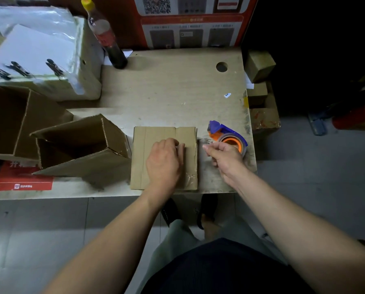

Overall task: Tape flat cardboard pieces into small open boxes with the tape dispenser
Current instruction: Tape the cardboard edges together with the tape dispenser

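Observation:
A brown cardboard box (154, 134) stands on the table (177, 92) near its front edge, closed flaps up, with clear tape along the seam at the right. My left hand (164, 162) rests on top of it, bent fingertips pressing at the seam. Just to the right lies the blue and orange tape dispenser (228, 134) with its roll of tape. My right hand (224, 158) curls around the near side of the dispenser, thumb and forefinger pointing left toward the box edge.
Two taped open boxes (80, 145) (10, 119) lie on their sides at the left, over a red sheet (22, 179). A dark bottle (107, 37) stands at the back left beside a clipped white stack (35, 52). Small cartons (260, 64) sit off the right edge.

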`<action>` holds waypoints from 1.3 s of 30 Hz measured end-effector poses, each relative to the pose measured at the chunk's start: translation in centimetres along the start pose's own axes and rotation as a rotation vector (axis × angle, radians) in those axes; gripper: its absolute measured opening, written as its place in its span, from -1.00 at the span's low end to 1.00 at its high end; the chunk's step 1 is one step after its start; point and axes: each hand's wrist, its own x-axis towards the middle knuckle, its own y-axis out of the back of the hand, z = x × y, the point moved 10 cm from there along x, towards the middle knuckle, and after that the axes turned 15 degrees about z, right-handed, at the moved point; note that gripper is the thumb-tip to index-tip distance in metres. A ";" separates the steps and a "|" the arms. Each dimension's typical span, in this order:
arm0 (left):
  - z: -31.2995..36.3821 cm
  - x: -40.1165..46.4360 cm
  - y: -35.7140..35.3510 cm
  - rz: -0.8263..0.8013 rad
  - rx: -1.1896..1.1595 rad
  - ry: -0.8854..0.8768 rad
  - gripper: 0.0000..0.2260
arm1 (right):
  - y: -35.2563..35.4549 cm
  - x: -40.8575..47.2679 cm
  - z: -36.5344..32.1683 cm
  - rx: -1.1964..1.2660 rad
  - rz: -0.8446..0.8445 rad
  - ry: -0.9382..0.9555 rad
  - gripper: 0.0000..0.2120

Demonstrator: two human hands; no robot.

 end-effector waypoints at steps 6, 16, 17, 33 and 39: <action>-0.1 -0.2 -1.0 0.040 0.129 -0.185 -0.75 | -0.5 0.4 0.0 -0.115 0.126 0.170 -0.87; -1.6 0.0 -1.6 0.017 0.148 -0.162 -0.65 | -2.0 -1.3 -0.1 -0.252 0.289 0.435 -0.91; -1.6 0.0 -1.7 0.007 0.148 -0.160 -0.66 | -2.2 -1.3 0.2 -0.235 0.284 0.423 -0.93; -1.5 -0.1 -1.6 -0.017 0.075 -0.227 -0.94 | -4.3 -3.1 -0.8 -0.723 -0.129 0.536 -0.53; -1.7 0.4 -2.3 -0.102 0.126 -0.056 -0.58 | -4.7 -2.1 1.4 -0.602 -0.413 0.256 -0.72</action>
